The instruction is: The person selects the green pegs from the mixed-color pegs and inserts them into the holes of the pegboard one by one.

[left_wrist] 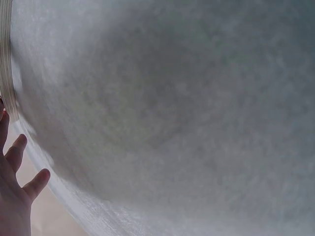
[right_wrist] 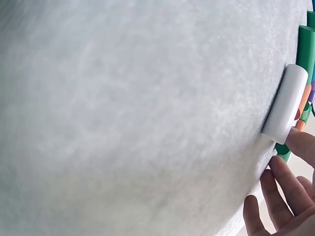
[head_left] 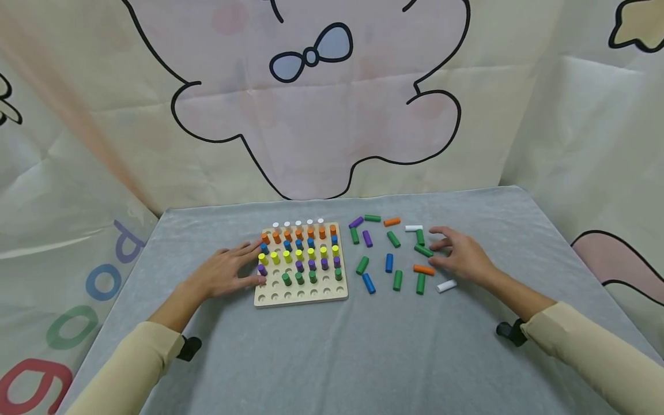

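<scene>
A wooden pegboard [head_left: 301, 297] carries rows of white, orange, blue, yellow, purple and green pegs. My left hand [head_left: 228, 271] rests along the board's left side, thumb near its front left corner, fingers extended; in the left wrist view that hand [left_wrist: 17, 182] shows spread fingers beside the board's edge [left_wrist: 7, 73]. My right hand [head_left: 461, 253] hovers at the loose pegs, thumb and forefinger apart around the near end of a green peg [head_left: 423, 251]. In the right wrist view its fingers [right_wrist: 285, 189] are spread behind a white peg [right_wrist: 288, 103].
Loose pegs lie on the grey cloth right of the board: several green ones [head_left: 397, 280], blue [head_left: 389, 263], purple [head_left: 367, 238], orange [head_left: 424, 270] and white [head_left: 446, 286]. The grey-covered table [head_left: 332, 357] ends at a printed curtain [head_left: 311, 127] behind.
</scene>
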Tool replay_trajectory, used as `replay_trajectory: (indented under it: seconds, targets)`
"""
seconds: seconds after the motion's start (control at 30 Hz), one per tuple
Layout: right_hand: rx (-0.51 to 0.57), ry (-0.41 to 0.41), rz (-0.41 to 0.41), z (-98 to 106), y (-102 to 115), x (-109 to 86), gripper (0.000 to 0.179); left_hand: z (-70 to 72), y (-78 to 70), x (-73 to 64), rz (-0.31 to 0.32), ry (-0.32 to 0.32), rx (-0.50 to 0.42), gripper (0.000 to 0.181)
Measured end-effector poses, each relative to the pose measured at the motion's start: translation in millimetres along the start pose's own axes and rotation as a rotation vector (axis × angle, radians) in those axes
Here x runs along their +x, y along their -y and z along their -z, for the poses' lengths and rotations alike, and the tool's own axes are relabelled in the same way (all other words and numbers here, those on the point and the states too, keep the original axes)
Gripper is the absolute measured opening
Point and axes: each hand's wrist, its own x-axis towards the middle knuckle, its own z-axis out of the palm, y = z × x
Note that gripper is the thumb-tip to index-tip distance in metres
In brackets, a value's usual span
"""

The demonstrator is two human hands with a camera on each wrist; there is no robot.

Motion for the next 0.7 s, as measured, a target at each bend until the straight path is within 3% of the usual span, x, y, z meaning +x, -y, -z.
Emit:
replay_trajectory:
  seconds: [0.7]
  targets:
    - [-0.079, -0.04, 0.045, -1.9, -2.1, 3.7, 0.052, 7.9, -0.7, 7.1, -0.004, 0.05, 0.017, 0.09]
